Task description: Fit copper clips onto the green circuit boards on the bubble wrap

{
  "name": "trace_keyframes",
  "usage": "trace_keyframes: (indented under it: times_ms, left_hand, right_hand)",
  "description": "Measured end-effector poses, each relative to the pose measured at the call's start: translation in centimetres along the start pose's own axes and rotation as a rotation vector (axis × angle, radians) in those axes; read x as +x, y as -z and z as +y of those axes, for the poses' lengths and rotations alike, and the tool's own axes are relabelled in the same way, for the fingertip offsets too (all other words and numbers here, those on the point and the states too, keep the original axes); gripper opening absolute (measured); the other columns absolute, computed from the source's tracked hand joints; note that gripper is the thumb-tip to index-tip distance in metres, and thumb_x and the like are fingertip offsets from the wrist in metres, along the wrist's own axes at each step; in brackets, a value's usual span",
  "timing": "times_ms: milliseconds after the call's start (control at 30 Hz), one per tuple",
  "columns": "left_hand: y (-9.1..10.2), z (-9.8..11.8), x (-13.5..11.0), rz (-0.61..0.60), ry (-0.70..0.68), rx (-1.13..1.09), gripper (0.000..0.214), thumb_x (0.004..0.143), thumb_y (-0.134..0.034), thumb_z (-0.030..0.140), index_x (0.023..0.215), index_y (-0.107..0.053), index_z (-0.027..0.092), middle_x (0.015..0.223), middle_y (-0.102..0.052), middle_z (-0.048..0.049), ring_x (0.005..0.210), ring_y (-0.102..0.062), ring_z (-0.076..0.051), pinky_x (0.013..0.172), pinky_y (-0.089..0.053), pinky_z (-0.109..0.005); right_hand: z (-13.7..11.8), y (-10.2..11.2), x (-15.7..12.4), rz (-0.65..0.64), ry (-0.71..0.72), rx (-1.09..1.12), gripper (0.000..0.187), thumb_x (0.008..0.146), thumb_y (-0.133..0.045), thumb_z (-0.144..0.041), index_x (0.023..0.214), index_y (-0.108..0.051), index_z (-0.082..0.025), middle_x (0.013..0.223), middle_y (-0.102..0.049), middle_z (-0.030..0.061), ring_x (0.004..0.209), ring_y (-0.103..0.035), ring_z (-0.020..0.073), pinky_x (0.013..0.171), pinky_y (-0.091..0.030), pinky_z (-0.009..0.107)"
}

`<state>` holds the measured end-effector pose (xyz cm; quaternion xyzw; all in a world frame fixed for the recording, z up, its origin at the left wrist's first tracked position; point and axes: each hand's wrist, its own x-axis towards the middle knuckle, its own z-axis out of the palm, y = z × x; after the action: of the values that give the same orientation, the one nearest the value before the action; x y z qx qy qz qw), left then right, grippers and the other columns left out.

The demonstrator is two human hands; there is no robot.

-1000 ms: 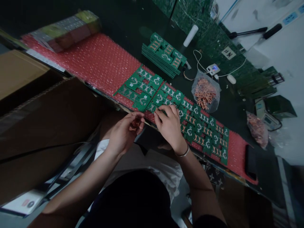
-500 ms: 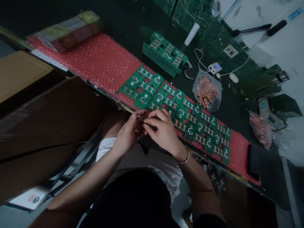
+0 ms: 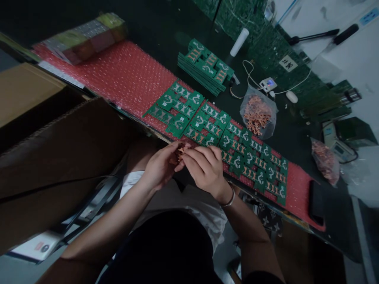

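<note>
Small copper-coloured metal pieces (image 3: pixel 181 151) show between my hands at the table's front edge. My left hand (image 3: pixel 160 165) is cupped around them, fingers curled. The fingertips of my right hand (image 3: pixel 206 167) are pinched together at the same pieces, and which ones they grip is partly hidden. Just beyond my hands, green circuit boards (image 3: pixel 177 105) lie in a row on red bubble wrap (image 3: pixel 124 75). Orange copper pieces sit on many of the boards to the right, while the leftmost board shows bare silver pads.
Behind the row stands a stack of green boards (image 3: pixel 204 73). Clear bags of copper pieces (image 3: pixel 257 114) lie at the right. A black phone-like object (image 3: pixel 316 201) rests on the wrap's right end, a taped bundle (image 3: pixel 85 37) on its left. An open cardboard box (image 3: pixel 38 90) is at my left.
My right hand has shifted slightly right and down, uncovering more of the board behind it. The copper pieces in my left hand now show more clearly.
</note>
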<state>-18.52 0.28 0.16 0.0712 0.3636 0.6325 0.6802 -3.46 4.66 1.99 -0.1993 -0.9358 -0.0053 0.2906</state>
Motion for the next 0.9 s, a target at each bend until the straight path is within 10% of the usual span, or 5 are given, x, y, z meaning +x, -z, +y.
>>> trace_keyframes:
  times_ms: [500,900]
  left_hand:
    - [0.5,-0.2,0.2,-0.004,0.021,0.175,0.032,0.07,-0.084,0.039,0.088,-0.073,0.015,0.071,-0.06,0.0006,0.056,-0.051,-0.005,0.05,-0.042,-0.014]
    - [-0.4,0.2,-0.2,-0.04,0.117,-0.01,0.024,0.068,-0.077,0.032,0.081,-0.07,0.013,0.067,-0.059,-0.0018,0.052,-0.049,-0.008,0.04,-0.035,-0.016]
  right_hand:
    - [0.7,0.4,0.1,-0.12,-0.087,0.117,0.019,0.096,-0.058,-0.017,0.111,-0.067,-0.025,0.112,-0.073,0.0013,0.104,-0.061,0.0189,0.088,-0.045,0.038]
    - [-0.1,0.1,0.7,0.073,-0.387,0.479,0.011,0.094,-0.061,-0.023,0.095,-0.072,-0.024,0.102,-0.069,0.0041,0.099,-0.065,0.0155,0.089,-0.056,0.035]
